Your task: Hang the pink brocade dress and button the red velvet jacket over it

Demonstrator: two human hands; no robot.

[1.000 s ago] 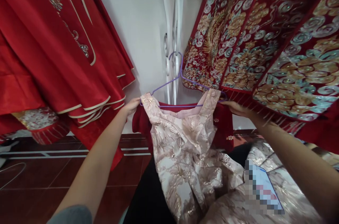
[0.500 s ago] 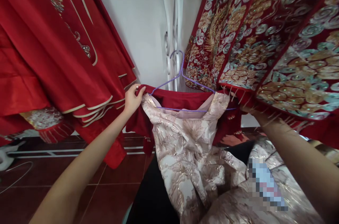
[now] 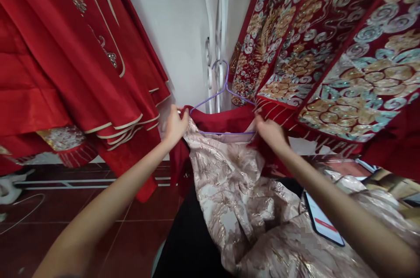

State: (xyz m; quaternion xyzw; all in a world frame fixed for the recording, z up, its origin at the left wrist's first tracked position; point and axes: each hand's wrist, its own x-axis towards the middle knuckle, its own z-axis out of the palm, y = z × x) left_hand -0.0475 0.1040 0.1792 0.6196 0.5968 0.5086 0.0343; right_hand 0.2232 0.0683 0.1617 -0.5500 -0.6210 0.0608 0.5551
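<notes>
A pale pink dress with a metallic floral pattern lies across my lap, its shoulders on a purple hanger. A dark red garment is on the same hanger, behind the dress's neckline. My left hand pinches the red cloth at the hanger's left end, beside the dress's shoulder. At the right end, my right hand is closed on the red garment near the other shoulder; its fingertips are slightly blurred and cover that strap. A phone with a lit screen rests on the dress's skirt, partly behind my right forearm.
Long red garments hang at the left. Embroidered red garments with fringes hang close at the right, just above my right hand. White cabinet doors stand ahead. A white metal rail runs low over the red tiled floor.
My right hand has come out from beneath the fringed garments and moved left to the hanger's right end. My left hand has shifted slightly right, still on the red cloth.
</notes>
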